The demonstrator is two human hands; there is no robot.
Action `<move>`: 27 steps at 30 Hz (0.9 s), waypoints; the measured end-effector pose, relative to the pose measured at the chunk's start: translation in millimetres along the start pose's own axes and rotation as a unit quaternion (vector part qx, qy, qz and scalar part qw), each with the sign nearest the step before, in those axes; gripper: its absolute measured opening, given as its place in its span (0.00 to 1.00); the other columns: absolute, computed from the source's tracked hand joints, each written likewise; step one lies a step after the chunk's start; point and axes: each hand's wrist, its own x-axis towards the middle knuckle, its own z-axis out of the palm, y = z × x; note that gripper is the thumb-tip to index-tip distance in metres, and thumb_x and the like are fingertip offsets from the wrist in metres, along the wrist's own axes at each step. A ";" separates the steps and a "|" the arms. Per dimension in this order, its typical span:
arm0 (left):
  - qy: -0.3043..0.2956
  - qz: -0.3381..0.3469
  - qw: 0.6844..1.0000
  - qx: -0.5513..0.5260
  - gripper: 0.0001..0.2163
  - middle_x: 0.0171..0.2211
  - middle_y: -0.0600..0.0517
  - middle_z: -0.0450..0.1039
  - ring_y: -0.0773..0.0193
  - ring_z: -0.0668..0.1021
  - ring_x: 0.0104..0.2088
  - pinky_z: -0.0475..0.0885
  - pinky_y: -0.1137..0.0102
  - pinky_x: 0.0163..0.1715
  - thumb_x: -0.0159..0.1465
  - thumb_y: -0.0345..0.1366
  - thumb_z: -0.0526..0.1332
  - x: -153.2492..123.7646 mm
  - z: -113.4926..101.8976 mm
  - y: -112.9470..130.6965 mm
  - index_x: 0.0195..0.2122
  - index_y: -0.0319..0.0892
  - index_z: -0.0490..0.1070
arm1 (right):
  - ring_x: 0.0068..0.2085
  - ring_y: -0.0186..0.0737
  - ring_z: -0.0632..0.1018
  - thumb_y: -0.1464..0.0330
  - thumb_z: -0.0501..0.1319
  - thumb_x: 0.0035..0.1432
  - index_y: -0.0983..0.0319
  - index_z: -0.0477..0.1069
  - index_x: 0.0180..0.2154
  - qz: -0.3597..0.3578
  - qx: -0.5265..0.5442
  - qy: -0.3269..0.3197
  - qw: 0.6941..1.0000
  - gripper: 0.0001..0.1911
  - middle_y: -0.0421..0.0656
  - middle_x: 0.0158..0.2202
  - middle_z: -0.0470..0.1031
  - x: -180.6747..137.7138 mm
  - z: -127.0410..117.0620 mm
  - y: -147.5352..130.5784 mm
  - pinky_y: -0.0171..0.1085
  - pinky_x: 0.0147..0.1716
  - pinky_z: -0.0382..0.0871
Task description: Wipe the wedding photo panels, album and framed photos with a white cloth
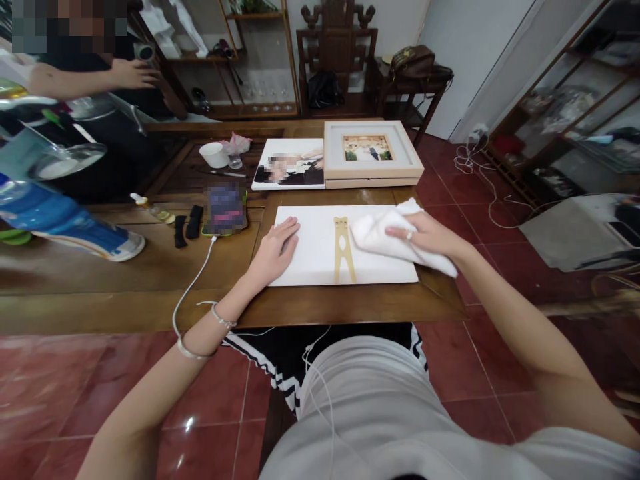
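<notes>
Now the right hand holds white cloth; blue packaging is unreadable.

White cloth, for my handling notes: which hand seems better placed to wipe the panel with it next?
Right hand, probably: it grips the white cloth; the left hand rests on the panel.

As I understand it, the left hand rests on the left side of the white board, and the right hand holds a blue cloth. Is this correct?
Not quite: the cloth in the right hand is white, not blue, as the head view shows. The left hand does rest on the left side of the white board.
</notes>
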 end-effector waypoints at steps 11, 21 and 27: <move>-0.011 -0.002 1.000 -0.008 0.20 0.63 0.40 0.68 0.50 0.66 0.66 0.56 0.48 0.67 0.70 0.41 0.51 0.2 -0.6 0.4 0.56 0.40 0.73 | 0.37 0.47 0.73 0.48 0.61 0.54 0.62 0.72 0.29 0.048 0.007 0.082 0.995 0.22 0.45 0.34 0.76 58.8 -3.7 17.5 0.44 0.41 0.65; -0.010 -0.010 1.000 -0.003 0.20 0.63 0.41 0.68 0.51 0.67 0.66 0.56 0.49 0.67 0.70 0.41 0.51 -0.1 -1.1 1.7 0.56 0.40 0.73 | 0.25 0.34 0.64 0.49 0.56 0.63 0.60 0.62 0.21 -0.064 -0.027 -0.207 0.976 0.26 0.35 0.21 0.62 -48.8 10.3 -43.5 0.36 0.30 0.57; -0.008 -0.007 1.000 -0.006 0.19 0.63 0.41 0.68 0.50 0.67 0.66 0.56 0.48 0.67 0.70 0.42 0.52 0.2 -1.0 0.6 0.56 0.41 0.73 | 0.32 0.41 0.71 0.47 0.58 0.58 0.61 0.69 0.25 0.000 0.000 -0.022 1.000 0.24 0.41 0.29 0.72 12.6 8.0 -15.0 0.39 0.35 0.61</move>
